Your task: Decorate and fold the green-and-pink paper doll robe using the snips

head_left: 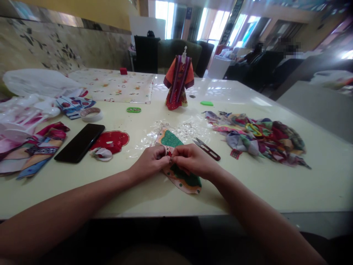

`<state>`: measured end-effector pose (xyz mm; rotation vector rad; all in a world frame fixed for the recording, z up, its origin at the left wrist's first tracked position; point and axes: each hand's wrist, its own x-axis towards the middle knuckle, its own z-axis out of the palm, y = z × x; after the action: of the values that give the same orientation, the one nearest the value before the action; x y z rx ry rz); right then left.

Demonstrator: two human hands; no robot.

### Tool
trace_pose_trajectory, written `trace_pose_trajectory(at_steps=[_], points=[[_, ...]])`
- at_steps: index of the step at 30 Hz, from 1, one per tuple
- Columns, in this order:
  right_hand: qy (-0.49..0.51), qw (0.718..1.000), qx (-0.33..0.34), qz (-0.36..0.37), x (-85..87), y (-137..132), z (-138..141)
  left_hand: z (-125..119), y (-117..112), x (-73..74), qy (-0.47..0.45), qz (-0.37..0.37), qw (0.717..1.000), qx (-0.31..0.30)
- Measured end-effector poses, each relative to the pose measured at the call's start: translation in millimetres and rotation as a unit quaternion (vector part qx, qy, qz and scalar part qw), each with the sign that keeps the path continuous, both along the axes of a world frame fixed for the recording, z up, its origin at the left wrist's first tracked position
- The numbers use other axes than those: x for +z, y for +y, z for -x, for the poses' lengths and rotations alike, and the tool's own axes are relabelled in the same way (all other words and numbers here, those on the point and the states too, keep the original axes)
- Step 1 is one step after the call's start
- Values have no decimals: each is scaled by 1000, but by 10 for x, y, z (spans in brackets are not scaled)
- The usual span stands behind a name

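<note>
A small green fabric piece with an orange and pink dotted border lies at the table's front, partly raised between my hands. My left hand pinches its white-and-red middle part. My right hand has thumb and finger closed at the same spot, close against the left fingertips; whether a needle or thread is in them is too small to tell. Thread snips lie just beyond my right hand. A clear plastic sheet with tiny specks, maybe beads, spreads out behind the cloth.
A dressed doll figure stands farther back. To the right is a heap of fabric scraps. At left are a black phone, a red cloth piece, a tape roll and white plastic parts. People sit in the background.
</note>
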<state>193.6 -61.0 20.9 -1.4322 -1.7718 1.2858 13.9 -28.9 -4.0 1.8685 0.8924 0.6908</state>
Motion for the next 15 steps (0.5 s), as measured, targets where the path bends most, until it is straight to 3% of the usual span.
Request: trace_pose_trajectory(at_steps=[6, 15], points=[[-18, 1000, 0, -4, 24, 2, -11, -6, 3, -10, 32, -51, 998, 9], [-23, 998, -14, -65, -135, 33, 42, -35, -34, -65, 47, -158, 986, 34]])
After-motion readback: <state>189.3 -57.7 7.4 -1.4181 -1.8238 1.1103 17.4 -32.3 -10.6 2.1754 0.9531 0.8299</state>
